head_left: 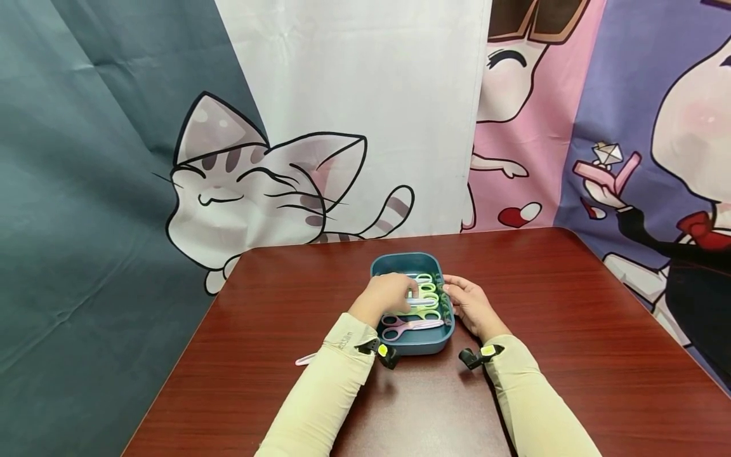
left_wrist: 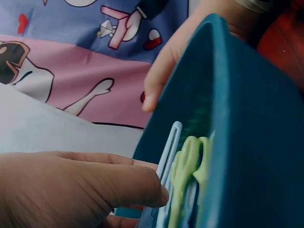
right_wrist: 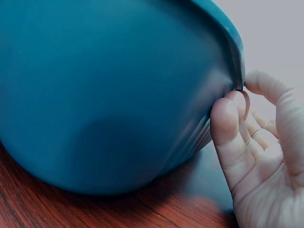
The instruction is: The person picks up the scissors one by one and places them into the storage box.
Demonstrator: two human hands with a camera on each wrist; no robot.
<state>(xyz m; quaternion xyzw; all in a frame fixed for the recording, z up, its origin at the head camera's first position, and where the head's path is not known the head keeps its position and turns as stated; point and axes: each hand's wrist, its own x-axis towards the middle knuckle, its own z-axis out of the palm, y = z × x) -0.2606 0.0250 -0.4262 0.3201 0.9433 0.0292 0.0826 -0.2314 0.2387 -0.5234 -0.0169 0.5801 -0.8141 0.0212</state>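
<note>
A dark teal box (head_left: 421,348) stands on the table with several scissors in it: green scissors (head_left: 429,314) in the middle and purple-and-pink scissors (head_left: 417,325) near the front. My left hand (head_left: 388,295) reaches into the box from the left. Between its thumb and fingers it pinches a slim pale-blue slotted piece (left_wrist: 168,147), beside green scissor handles (left_wrist: 186,161); the piece's lower end is hidden. At the box's right side my right hand (head_left: 471,306) grips the rim, thumb on top and fingers (right_wrist: 225,118) against the outer wall.
A slim pale-pink piece (head_left: 304,360) lies on the reddish-brown table (head_left: 571,355) left of the box, partly hidden by my left sleeve. Behind the table's far edge hangs a printed cloth (head_left: 365,76) with cartoon figures.
</note>
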